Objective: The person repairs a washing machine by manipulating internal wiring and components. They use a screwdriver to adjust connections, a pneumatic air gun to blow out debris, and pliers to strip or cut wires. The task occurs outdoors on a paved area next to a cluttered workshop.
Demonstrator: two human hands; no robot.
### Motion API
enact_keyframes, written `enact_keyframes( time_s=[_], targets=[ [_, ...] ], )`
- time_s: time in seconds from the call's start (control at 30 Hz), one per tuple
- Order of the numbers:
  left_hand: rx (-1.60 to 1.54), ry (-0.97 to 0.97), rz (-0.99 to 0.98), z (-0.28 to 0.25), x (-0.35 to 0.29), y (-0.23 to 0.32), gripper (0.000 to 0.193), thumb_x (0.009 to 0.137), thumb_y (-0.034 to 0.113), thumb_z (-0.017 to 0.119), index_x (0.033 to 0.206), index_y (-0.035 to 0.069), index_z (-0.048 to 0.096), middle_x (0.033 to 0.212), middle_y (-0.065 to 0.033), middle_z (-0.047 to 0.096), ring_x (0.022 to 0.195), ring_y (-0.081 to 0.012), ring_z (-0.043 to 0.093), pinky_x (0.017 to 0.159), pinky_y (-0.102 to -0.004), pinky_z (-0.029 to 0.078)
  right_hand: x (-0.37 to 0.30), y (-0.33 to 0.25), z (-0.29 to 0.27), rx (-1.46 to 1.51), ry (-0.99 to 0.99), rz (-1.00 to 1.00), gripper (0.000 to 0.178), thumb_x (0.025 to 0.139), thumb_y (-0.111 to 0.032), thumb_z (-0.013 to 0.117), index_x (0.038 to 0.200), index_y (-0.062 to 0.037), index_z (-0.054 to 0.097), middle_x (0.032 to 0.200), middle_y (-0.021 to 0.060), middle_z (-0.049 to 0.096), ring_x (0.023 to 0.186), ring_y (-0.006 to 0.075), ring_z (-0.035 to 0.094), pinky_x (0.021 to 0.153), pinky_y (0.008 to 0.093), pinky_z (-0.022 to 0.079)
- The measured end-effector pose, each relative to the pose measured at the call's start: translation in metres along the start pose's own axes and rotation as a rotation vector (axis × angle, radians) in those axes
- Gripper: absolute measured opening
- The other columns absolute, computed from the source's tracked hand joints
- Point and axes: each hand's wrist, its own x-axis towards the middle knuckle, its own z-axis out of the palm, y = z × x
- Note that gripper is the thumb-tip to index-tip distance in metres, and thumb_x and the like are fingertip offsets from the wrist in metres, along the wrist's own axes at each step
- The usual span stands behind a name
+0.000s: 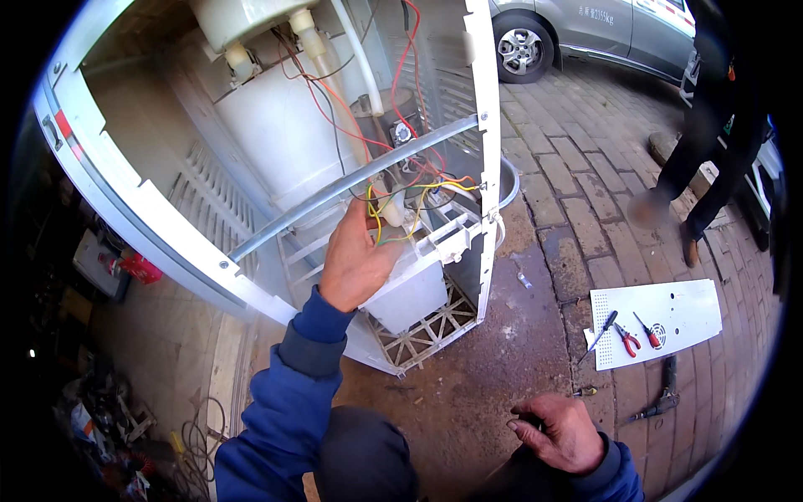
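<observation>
— Two hands, two jobs here. Where is each one?

— His left hand (355, 263) reaches into the open back of the white sheet-metal appliance cabinet (481, 100), fingers up among the bundle of yellow, red and black wires (400, 203) just below the grey metal crossbar (351, 184). The fingertips are hidden behind the wires, so I cannot tell whether they pinch one or only touch them. His right hand (559, 431) rests low by his knee, fingers loosely curled, holding nothing I can see.

— And the wires sit where?

— Between the large white cylindrical tank (280, 138) and the small white plastic box (410, 293) at the cabinet's bottom.

— How should that be handled well?

— I'd say: trace one lead at a time, grip connectors rather than the wire, and keep clear of the sheet-metal edges.

— Tools nearby?

— On the perforated white panel (682, 309) lying on the brick paving: a blue-handled screwdriver (602, 329) and red-handled pliers (626, 339). Well apart from either hand.

— Anyone else?

— A person in dark clothes (719, 125) stands by a grey car (585, 29).
</observation>
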Motion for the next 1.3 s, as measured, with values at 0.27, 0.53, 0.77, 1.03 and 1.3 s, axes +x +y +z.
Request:
enact_keyframes(
  time_s=[0.27,0.53,0.77,1.03,1.3],
  targets=[
    [0.238,0.186,0.104,0.004,0.016,-0.016,0.036,0.084,0.008,0.073,0.117,0.000,0.062,0.095,-0.0138,0.072,0.087,-0.0238,0.070,0.080,-0.0373,0.054,-0.001,-0.007,0.003,0.019,-0.105,-0.079,0.022,0.089,-0.015,0.073,0.102,0.0025,0.069,0.087,0.0217,0.067,0.080,0.0404,0.067,0.070,0.0437,0.054],
    [-0.123,0.141,0.047,0.020,0.022,-0.024,0.043,0.089,0.000,0.069,0.129,-0.009,0.055,0.111,-0.0121,0.067,0.089,-0.0189,0.069,0.080,-0.0293,0.057,-0.013,0.032,-0.018,0.063,-0.030,-0.081,0.025,0.090,-0.016,0.073,0.106,0.0019,0.067,0.089,0.0206,0.066,0.080,0.0404,0.066,0.070,0.0435,0.053],
    [-0.041,0.153,-0.071,0.001,0.015,-0.036,0.050,0.091,0.018,0.077,0.135,0.002,0.059,0.121,-0.0040,0.063,0.105,-0.0107,0.060,0.092,-0.0256,0.047,-0.084,0.110,-0.047,0.337,0.473,0.351,0.022,0.095,-0.014,0.070,0.107,0.0044,0.067,0.085,0.0094,0.068,0.074,0.0145,0.064,0.067,0.0307,0.052],
    [0.003,0.012,0.010,-0.029,0.033,-0.070,0.049,0.099,0.018,0.067,0.143,0.001,0.051,0.137,-0.0130,0.060,0.127,-0.0203,0.058,0.113,-0.0357,0.043,-0.199,0.346,0.028,0.126,0.531,0.992,0.021,0.090,-0.015,0.065,0.094,0.0041,0.072,0.077,0.0153,0.073,0.069,0.0235,0.071,0.063,0.0390,0.054],
    [-0.047,0.233,-0.104,-0.007,0.010,-0.046,0.052,0.096,0.016,0.070,0.143,0.000,0.052,0.132,-0.0082,0.062,0.115,-0.0159,0.062,0.098,-0.0289,0.047,-0.041,0.441,-0.019,-0.738,0.403,0.548,0.035,0.087,-0.005,0.058,0.121,-0.0039,0.065,0.115,0.0215,0.068,0.103,0.0380,0.066,0.089,0.0465,0.053]
  ],
)
